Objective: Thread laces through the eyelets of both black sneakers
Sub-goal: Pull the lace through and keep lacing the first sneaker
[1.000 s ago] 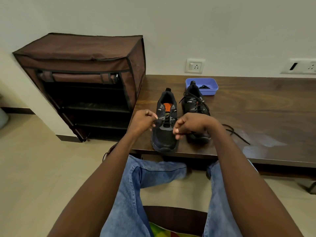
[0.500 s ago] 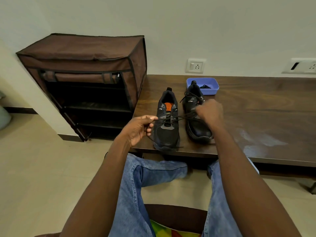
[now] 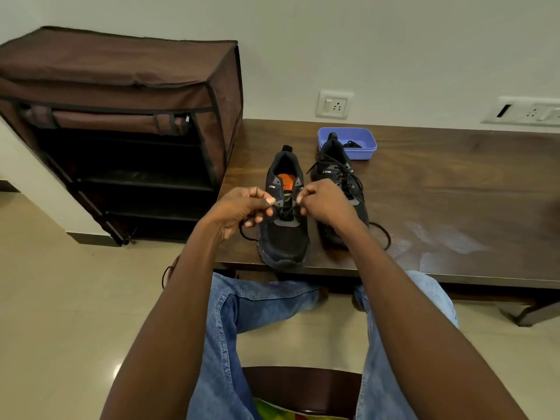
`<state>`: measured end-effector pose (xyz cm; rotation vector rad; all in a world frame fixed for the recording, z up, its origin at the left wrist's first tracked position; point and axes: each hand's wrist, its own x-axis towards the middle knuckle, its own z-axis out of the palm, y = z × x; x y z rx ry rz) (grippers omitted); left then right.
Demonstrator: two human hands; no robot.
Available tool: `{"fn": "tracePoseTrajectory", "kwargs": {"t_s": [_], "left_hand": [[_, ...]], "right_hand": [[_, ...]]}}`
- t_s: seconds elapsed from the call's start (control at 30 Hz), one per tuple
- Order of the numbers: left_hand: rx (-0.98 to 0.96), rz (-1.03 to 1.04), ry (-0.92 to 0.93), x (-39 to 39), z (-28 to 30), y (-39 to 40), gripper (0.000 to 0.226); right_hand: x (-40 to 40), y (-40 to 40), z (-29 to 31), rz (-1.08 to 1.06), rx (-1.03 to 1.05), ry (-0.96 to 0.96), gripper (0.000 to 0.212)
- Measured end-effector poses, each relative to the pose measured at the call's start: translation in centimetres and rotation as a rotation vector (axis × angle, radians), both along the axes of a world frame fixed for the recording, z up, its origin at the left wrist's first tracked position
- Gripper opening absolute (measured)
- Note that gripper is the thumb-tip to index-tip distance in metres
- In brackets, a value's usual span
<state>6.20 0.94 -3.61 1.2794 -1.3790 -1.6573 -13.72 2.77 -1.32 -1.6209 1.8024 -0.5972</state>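
Sitting on a wooden chair (image 3: 300,386), knees in blue jeans (image 3: 230,328) pointing at the dark wooden table (image 3: 454,207).

Left hand (image 3: 239,209): fingers curling in tight, thumb and forefinger pinching the black lace (image 3: 247,234) just left of the near sneaker (image 3: 283,234). Lace end looping down below those fingers, lying on the table edge beside the shoe's left flank.

Right hand (image 3: 325,203): fingers also curling shut, fingertips pinching the other lace end just right of the tongue area. Lace itself mostly hiding between the fingertips there, barely showing.

Both hands hovering over the near sneaker's lower eyelets, knuckles well apart, fingertips facing each other across the tongue. Toe pointing back at the table's near edge, directly below and between the two sets of fingers. Orange insole showing in the open collar just beyond the fingertips.

Second sneaker (image 3: 339,177) standing just right of the right hand, partly hiding behind its wrist; already lacing up the front, loose lace end (image 3: 383,234) curving on the table right of the wrist.

Blue plastic tray (image 3: 363,147) sitting beyond the second sneaker's heel, touching or nearly so; something small and black lying inside.

Brown fabric shoe rack (image 3: 121,122) standing far left of the left hand, front flap rolled up, shelves dark. Wall sockets (image 3: 334,104) behind the table.
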Motion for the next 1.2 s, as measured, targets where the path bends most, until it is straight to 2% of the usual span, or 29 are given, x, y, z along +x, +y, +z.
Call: {"fn": "tracePoseTrajectory", "kwargs": {"t_s": [0.07,0.13,0.17,0.23,0.3,0.47,0.53,0.6,0.63,0.67,0.73,0.77,0.8,0.87,0.9,1.03,1.1,1.2], "left_hand": [[0.002,0.014,0.064,0.1,-0.8,0.3,0.004],[0.003,-0.019,0.129,-0.4,-1.1,0.7,0.004],[0.001,-0.035,0.153,-0.8,-1.1,0.9,0.003],[-0.003,-0.038,0.175,-1.2,-1.1,0.9,0.004],[-0.007,-0.024,0.172,-1.0,-0.9,0.6,0.005],[-0.023,0.012,0.140,-0.3,-0.1,-0.3,0.010],[-0.019,-0.024,0.111,-0.5,0.1,-0.9,0.014],[-0.026,-0.023,0.030,-0.6,0.2,-1.3,0.010],[-0.048,0.000,-0.016,-0.6,0.3,-1.5,0.010],[-0.073,0.030,-0.044,-0.7,0.2,-1.8,0.012],[-0.103,0.062,-0.007,-1.1,-0.1,-2.0,0.013],[-0.103,0.061,0.028,-1.4,-0.4,-2.0,0.013],[-0.101,0.057,0.054,-1.7,-0.8,-2.0,0.012],[-0.083,0.051,0.099,-2.0,-1.3,-2.0,0.009],[-0.065,0.044,0.137,-2.0,-1.4,-2.0,0.008],[-0.068,0.054,0.224,-1.5,-1.9,-1.9,0.013],[-0.107,0.089,0.208,-1.7,-2.1,-1.8,0.008],[-0.123,0.107,0.167,-2.0,-2.4,-1.6,0.013]], "right_hand": [[-0.6,0.1,0.5,0.011,-0.034,0.069,0.011],[0.1,0.8,1.0,0.147,0.055,-0.132,0.034],[0.7,1.3,1.2,0.189,0.110,-0.247,0.038],[1.7,1.9,1.2,0.202,0.113,-0.317,0.020],[1.7,1.6,1.4,0.130,0.068,-0.219,0.007],[-0.5,-0.2,2.9,-0.070,0.139,0.134,0.011],[-0.5,-0.8,2.8,-0.063,0.168,0.368,0.012],[-0.4,-1.1,2.1,-0.057,0.049,0.597,0.012],[-0.4,-1.1,1.7,-0.035,-0.069,0.586,0.009],[-0.3,-1.0,1.1,0.021,-0.172,0.483,0.014],[0.3,-0.2,0.1,0.137,-0.171,0.048,0.036],[0.8,0.0,-0.5,0.159,-0.124,-0.132,0.037],[1.1,0.0,-1.0,0.167,-0.120,-0.235,0.029],[1.4,-0.4,-2.1,0.103,-0.168,-0.291,0.015],[1.3,-0.7,-2.5,0.059,-0.183,-0.278,0.015],[0.9,-1.3,-3.3,-0.085,-0.201,-0.078,0.017],[1.2,-1.0,-3.4,-0.060,-0.198,-0.035,0.013],[1.8,-0.8,-3.4,0.053,-0.212,-0.168,0.019]]}}
